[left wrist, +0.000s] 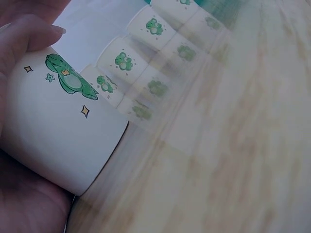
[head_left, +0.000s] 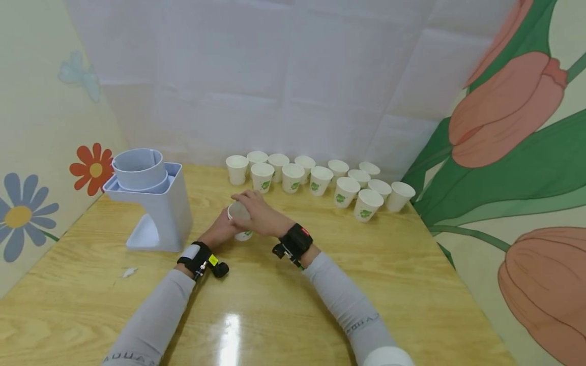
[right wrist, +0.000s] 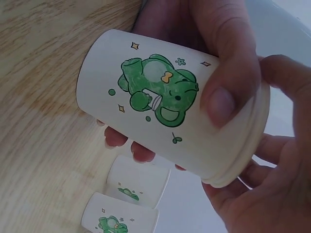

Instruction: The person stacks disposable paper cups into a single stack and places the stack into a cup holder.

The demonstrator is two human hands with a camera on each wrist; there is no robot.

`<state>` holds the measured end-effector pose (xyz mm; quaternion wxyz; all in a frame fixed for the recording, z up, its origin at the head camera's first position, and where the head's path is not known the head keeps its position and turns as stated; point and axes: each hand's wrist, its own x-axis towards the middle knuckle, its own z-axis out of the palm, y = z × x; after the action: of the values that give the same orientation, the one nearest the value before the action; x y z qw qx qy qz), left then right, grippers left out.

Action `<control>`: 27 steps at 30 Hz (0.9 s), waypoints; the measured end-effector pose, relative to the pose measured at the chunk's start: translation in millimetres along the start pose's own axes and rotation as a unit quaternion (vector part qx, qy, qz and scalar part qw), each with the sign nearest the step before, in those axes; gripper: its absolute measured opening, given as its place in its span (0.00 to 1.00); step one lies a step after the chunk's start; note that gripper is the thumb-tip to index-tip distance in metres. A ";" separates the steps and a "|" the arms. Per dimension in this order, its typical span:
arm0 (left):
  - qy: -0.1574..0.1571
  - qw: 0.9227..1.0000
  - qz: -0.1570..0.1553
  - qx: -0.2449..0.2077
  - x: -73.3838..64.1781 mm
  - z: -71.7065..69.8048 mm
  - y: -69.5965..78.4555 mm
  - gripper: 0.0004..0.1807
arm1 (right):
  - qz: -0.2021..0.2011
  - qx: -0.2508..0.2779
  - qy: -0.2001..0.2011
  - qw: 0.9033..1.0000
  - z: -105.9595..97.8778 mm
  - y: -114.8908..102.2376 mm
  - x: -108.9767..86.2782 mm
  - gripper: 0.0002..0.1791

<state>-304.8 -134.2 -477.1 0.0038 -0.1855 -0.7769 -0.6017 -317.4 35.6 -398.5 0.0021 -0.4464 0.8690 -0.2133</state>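
Observation:
A white paper cup point(head_left: 244, 236) with a green bear print stands between my two hands, right by the tabletop. My left hand point(head_left: 220, 229) grips its body; in the right wrist view, the thumb lies across the print and fingertips show on the far side. From above, my right hand point(head_left: 264, 215) reaches over the mouth, with fingers point(right wrist: 287, 80) curled at the rim. There the rim looks doubled, as of cups nested together. In the left wrist view the paper cup point(left wrist: 63, 131) hides part of the left palm.
Several upright paper cups point(head_left: 293, 178) stand in loose rows along the back of the wooden table point(head_left: 284, 300). Left of my hands is a pale lavender stand point(head_left: 178, 218) with a round container point(head_left: 139, 170) on top. A small white scrap point(head_left: 129, 272) lies near it.

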 end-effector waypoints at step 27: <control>0.015 0.999 -0.047 -0.018 2.0 4.9 -1.0 0.36 | 0.013 0.025 0.055 0.998 -17.6 76.0 133.3 0.24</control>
<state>-306.0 -129.3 -479.0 -0.0162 -0.1396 -0.7735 -0.6180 -459.9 -22.7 -386.0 -0.0318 -0.4225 0.8680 -0.2590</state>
